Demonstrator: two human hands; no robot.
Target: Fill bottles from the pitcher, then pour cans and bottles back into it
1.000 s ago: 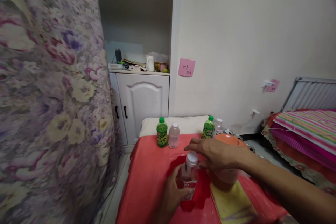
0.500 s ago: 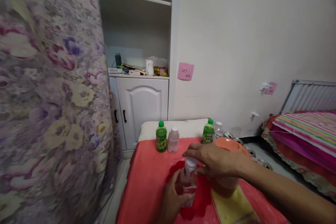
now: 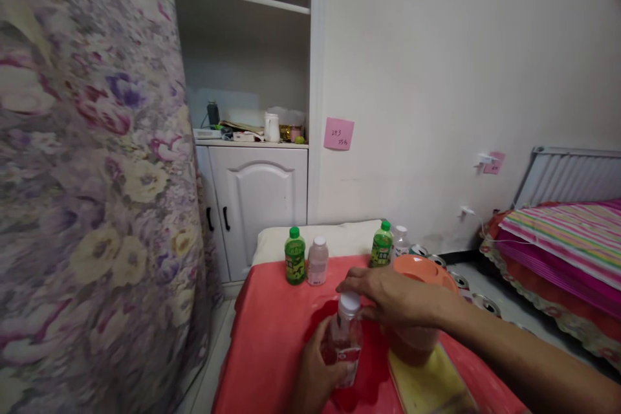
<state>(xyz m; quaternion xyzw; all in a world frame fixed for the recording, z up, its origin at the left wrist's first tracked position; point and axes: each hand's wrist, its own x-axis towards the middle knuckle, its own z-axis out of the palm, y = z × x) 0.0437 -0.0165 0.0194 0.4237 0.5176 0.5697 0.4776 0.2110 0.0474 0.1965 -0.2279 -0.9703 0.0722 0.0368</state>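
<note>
My left hand (image 3: 320, 365) is wrapped round a clear plastic bottle (image 3: 350, 343) with a red and white label. The bottle stands upright over the red table cover. My right hand (image 3: 395, 294) reaches across from the right, its fingers curled behind the bottle's white cap (image 3: 350, 301) and its thumb at the cap's right side. How firmly the fingertips press is partly hidden. Beyond my hands stand a green bottle (image 3: 295, 257) and a white-capped bottle (image 3: 317, 262). Another green bottle (image 3: 381, 246) and a clear bottle (image 3: 400, 241) stand farther right.
An orange container (image 3: 422, 265) is partly behind my right hand. A yellow cloth (image 3: 431, 381) lies on the red cover (image 3: 272, 336). Several cans (image 3: 485, 304) are to the right, near the bed (image 3: 557, 239). A floral curtain (image 3: 97, 174) hangs at left, beside a white cabinet (image 3: 264, 207).
The view has shifted slightly. Both hands keep nearly the same pose at the bottle and its cap, and the other bottles stand where they were.
</note>
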